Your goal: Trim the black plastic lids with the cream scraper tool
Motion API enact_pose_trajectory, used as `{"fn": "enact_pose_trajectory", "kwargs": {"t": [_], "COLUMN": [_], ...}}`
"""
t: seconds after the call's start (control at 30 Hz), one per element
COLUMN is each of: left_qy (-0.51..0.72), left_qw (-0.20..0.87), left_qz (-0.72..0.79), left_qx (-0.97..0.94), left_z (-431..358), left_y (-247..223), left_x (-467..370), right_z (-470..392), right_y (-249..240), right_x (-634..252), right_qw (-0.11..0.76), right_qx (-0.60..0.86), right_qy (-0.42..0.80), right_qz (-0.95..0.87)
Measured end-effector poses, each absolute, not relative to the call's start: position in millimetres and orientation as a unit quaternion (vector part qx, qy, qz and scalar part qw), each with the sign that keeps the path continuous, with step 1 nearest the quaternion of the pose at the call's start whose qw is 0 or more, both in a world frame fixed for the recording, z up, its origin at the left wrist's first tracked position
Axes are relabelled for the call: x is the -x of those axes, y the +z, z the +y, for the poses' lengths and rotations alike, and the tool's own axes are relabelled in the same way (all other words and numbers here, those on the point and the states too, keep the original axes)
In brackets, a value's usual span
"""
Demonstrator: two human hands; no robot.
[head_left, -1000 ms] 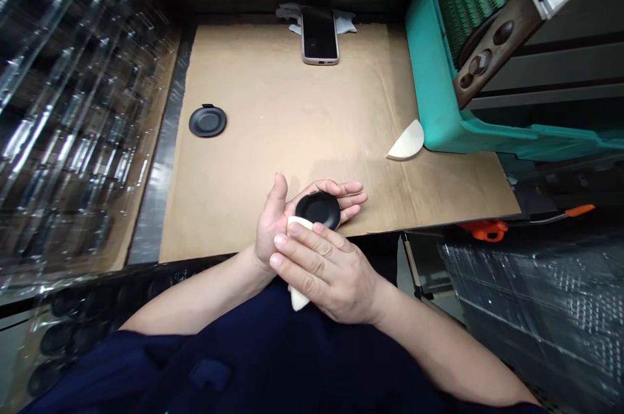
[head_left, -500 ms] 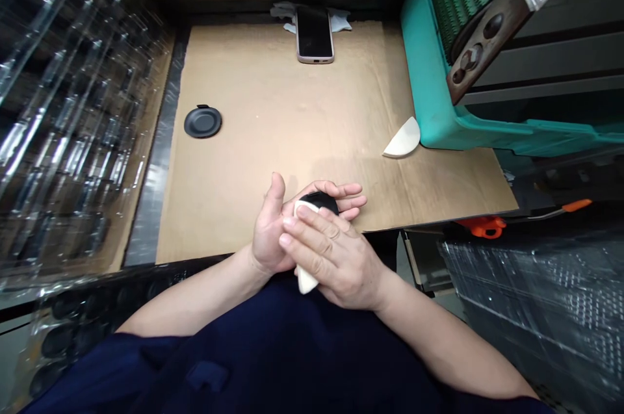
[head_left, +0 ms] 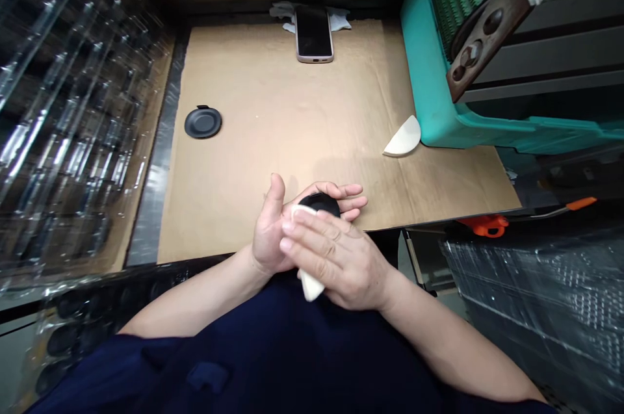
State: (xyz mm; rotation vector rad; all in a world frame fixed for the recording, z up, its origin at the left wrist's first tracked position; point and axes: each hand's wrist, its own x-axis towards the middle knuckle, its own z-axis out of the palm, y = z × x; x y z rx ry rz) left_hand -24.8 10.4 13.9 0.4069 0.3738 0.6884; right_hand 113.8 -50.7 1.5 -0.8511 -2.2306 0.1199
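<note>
The left hand (head_left: pixel 269 232) is lying open, palm up, supporting a black disc (head_left: pixel 325 201); the right hand (head_left: pixel 347 259), fingers outstretched together, is holding a white pad (head_left: pixel 312 286) over it. The disc is seeming light, stiff, slightly slippery, its rim offering surest hold.

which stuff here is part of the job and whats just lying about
Likely part of the job:
black disc on the left hand
white pad under the right hand
probably the spare disc and half-round pad on the cardboard

Seemingly just lying about:
phone
pale cloth beneath it
</note>
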Motion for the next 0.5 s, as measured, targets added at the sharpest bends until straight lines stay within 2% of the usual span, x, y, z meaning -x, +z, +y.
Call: {"fn": "enact_pose_trajectory", "kwargs": {"t": [0.1, 0.23, 0.4, 0.5], "left_qy": [0.333, 0.34, 0.324, 0.328], "left_qw": [0.902, 0.898, 0.904, 0.903], "left_qz": [0.189, 0.186, 0.186, 0.179], "left_qx": [-0.199, -0.21, -0.208, -0.211], "left_z": [9.8, 9.5, 9.0, 10.4], "left_y": [14.5, 13.0, 11.1, 10.0], "left_x": [25.0, 24.7, 24.5, 25.3], "right_z": [-50.8, -51.6, -49.4, -51.2], "right_y": [3.0, 5.5, 5.5, 3.8], "right_x": [-113.4, -112.4, -112.6, -110.3], "right_qw": [0.363, 0.379, 0.388, 0.387], "right_qx": [0.354, 0.292, 0.339, 0.299], "right_qy": [0.046, 0.06, 0.08, 0.07], "right_qz": [-0.861, -0.876, -0.853, -0.869]}}
